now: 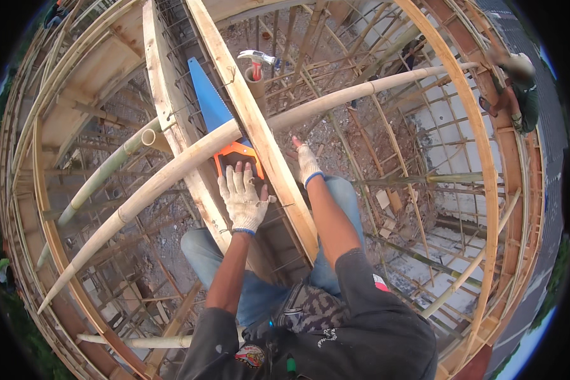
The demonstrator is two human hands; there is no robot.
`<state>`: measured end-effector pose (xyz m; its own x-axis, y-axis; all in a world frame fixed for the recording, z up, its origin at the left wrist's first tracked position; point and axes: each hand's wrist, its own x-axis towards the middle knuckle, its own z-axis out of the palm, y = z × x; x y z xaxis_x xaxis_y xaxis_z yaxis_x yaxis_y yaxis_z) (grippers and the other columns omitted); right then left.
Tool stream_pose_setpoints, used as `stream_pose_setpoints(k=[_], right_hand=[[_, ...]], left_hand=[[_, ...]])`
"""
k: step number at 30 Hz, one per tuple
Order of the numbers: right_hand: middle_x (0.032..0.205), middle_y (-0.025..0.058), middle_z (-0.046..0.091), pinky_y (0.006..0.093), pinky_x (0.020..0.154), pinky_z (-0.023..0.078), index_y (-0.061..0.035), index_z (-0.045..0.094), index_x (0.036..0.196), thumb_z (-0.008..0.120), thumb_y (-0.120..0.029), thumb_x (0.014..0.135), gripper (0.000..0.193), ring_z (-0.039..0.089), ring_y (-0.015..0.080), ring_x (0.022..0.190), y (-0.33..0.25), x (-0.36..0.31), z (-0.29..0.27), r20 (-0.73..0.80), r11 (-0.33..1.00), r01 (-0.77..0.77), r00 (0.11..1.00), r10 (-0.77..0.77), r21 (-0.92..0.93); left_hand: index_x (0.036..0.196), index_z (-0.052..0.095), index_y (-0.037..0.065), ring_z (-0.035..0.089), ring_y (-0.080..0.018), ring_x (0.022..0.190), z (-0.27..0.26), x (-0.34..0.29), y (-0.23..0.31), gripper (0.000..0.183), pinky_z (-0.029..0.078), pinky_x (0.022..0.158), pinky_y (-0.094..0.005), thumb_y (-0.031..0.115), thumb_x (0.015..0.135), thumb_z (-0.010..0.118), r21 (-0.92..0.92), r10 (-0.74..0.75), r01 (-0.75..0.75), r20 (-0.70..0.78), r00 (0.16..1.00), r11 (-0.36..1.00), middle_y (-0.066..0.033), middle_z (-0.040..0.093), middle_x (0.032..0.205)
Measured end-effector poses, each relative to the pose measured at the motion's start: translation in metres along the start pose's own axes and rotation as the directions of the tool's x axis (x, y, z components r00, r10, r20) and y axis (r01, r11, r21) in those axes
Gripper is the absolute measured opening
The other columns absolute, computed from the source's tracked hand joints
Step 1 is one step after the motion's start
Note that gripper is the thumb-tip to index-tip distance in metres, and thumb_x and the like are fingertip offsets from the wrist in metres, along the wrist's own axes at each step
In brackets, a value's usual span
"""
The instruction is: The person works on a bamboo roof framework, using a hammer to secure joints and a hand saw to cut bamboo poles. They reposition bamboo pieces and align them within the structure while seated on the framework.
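My left hand [240, 201], in a cream knit glove with bare fingertips, is open just below the orange handle of a handsaw [210, 98]. The saw's blue blade points away between two timber boards, and a long bamboo pole [171, 164] crosses over it. Whether my left fingertips touch the handle I cannot tell. My right hand [308, 163], gloved alike, is held beside the right-hand board [259, 130] with a finger stretched forward and nothing visible in it. The left-hand board [180, 136] runs alongside the saw.
A claw hammer [256, 58] rests at the top of an upright bamboo post [255, 85]. Bamboo scaffolding and rubble ground [354, 136] lie far below. Curved timber formwork [484, 152] rings the space. Another person [519, 88] sits on the right edge.
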<state>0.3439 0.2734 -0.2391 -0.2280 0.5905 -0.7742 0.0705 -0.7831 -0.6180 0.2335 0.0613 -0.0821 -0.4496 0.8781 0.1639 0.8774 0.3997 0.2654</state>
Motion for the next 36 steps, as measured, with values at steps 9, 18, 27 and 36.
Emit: stream_pose_setpoints(k=[9,18,27,36], right_hand=[[0.115,0.0188,0.07,0.0498,0.094,0.056,0.001,0.061,0.128,0.081,-0.049,0.091,0.065,0.068,0.0353,0.105,-0.038,0.113,0.061,-0.047,0.933,0.071,0.997,-0.058,0.352],[0.139,0.0185,0.06,0.0415,0.106,0.047,0.0021,0.055,0.14,0.084,-0.039,0.087,0.073,0.059,0.0288,0.122,-0.069,0.062,0.113,-0.272,0.951,-0.04,0.954,0.128,0.307],[0.097,0.0136,0.07,0.046,0.078,0.056,-0.0004,0.067,0.109,0.086,-0.014,0.082,0.035,0.067,0.0289,0.087,0.018,0.054,0.017,-0.376,0.931,0.109,0.926,0.033,0.35],[0.093,0.013,0.069,0.0455,0.075,0.055,-0.0013,0.069,0.106,0.085,-0.017,0.081,0.034,0.067,0.0298,0.08,-0.009,0.018,0.032,-0.422,0.922,0.214,0.904,-0.061,0.324]], left_hand=[[0.156,0.045,0.004,0.026,-0.0432,0.157,0.0,0.014,0.001,0.082,0.013,0.129,-0.0632,0.041,0.088,0.073,-0.038,-0.058,0.064,0.145,0.988,0.997,-0.0182,0.039,0.164],[0.158,0.034,0.003,0.026,-0.0481,0.155,0.007,0.008,-0.007,0.085,0.015,0.126,-0.0672,0.035,0.088,0.072,-0.012,-0.053,0.054,0.116,0.992,0.998,-0.0218,0.037,0.164],[0.161,0.03,0.003,0.022,-0.0449,0.158,0.007,0.013,-0.004,0.09,0.012,0.128,-0.0647,0.036,0.088,0.071,-0.012,0.022,-0.021,0.096,0.995,1.0,-0.0213,0.033,0.167],[0.159,0.036,0.003,0.024,-0.0439,0.157,0.005,0.013,-0.002,0.088,0.014,0.128,-0.0633,0.036,0.086,0.072,0.005,-0.006,0.006,0.064,0.998,1.0,-0.0191,0.035,0.166]])
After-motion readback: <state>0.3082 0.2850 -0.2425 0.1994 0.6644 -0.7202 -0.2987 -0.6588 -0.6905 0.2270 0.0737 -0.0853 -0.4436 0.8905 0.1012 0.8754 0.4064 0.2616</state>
